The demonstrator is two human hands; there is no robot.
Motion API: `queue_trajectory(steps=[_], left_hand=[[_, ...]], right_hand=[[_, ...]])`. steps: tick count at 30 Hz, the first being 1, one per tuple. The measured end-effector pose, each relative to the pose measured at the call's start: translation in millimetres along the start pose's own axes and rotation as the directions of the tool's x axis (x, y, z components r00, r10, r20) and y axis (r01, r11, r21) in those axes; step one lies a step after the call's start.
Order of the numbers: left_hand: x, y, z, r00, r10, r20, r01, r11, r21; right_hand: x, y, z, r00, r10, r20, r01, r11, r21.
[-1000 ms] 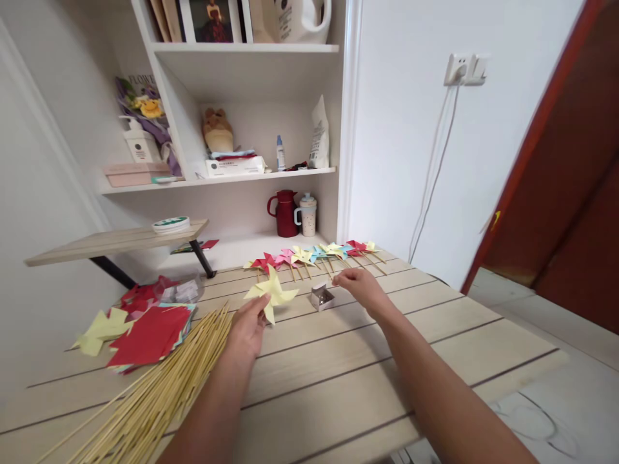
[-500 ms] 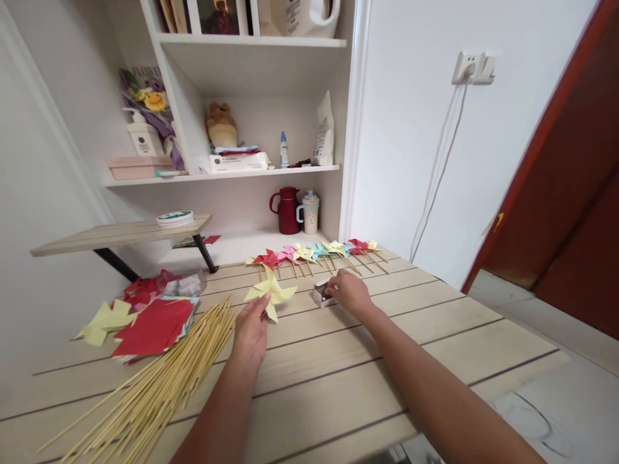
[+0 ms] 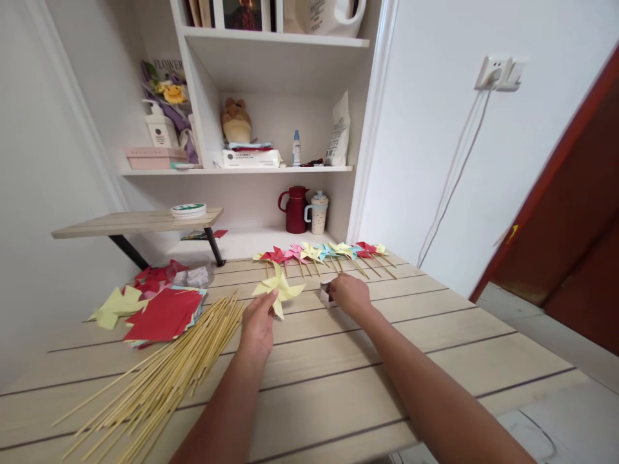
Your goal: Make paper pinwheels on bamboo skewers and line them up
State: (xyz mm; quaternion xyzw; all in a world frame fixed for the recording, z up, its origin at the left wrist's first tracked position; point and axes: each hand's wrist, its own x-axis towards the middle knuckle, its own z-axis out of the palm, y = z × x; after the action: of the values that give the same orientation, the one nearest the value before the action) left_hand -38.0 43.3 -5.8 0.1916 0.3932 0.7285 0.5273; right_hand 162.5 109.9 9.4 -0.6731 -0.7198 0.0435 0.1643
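My left hand (image 3: 260, 320) pinches a pale yellow paper pinwheel (image 3: 280, 291) near its centre, its blades spread and no stick visible on it. To the right, the fingers of my right hand (image 3: 350, 294) are bent down into a small open box (image 3: 325, 295), which rests on the table. Those fingertips are hidden by the hand and the box wall, so what they grip, if anything, does not show. Beyond both hands lies a row of coloured pinwheels (image 3: 312, 251) on sticks.
Thin wooden sticks (image 3: 188, 361) lie in a loose bundle at the left. Behind them are stacked coloured paper squares (image 3: 167, 314), a yellow paper pinwheel shape (image 3: 116, 306) and a clear container (image 3: 196, 276). A raised wooden stand (image 3: 120, 223) stands at the back left of the table (image 3: 309, 399).
The camera view has turned slightly left, so everything appears farther right. My right hand's fingers have bent further into the small box. My left hand keeps its hold on the pinwheel.
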Motion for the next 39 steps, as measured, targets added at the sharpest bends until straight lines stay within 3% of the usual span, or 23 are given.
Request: queue_trajectory(steps=[5,10,15,19,25,31,39], left_hand=[[1.9,-0.6,-0.9,1.0,-0.007,-0.005,0.007,1.0,0.003],[2.2,-0.6,-0.9,1.0,-0.015,-0.019,0.015,1.0,0.008],[0.4,0.6,0.8,0.999,-0.016,-0.029,0.017,1.0,0.008],[0.5,0.2,1.0,0.999,-0.018,-0.033,0.018,1.0,0.006],[1.3,-0.9,-0.4,0.999,-0.015,-0.04,0.016,1.0,0.008],[-0.7,0.4,1.1,0.999,-0.017,-0.029,0.017,1.0,0.008],[-1.6,1.4,0.4,0.999,-0.026,-0.029,0.026,1.0,0.006]], right_hand=[[2.6,10.9,2.0,0.998,0.046,0.039,-0.054,0.969,0.241],[2.1,23.4,3.4,0.999,0.012,0.043,-0.033,0.861,0.508],[-4.9,29.0,-4.0,1.0,-0.016,0.015,0.004,0.807,0.591],[-7.0,27.1,-7.9,1.0,0.021,0.006,-0.021,0.88,0.475],[-6.8,5.9,-7.2,1.0,0.023,-0.017,-0.021,0.993,0.116],[-2.4,-8.9,-7.2,1.0,0.006,0.018,-0.004,0.991,-0.132],[8.3,-17.9,-7.9,0.995,0.023,0.096,-0.005,0.982,-0.188]])
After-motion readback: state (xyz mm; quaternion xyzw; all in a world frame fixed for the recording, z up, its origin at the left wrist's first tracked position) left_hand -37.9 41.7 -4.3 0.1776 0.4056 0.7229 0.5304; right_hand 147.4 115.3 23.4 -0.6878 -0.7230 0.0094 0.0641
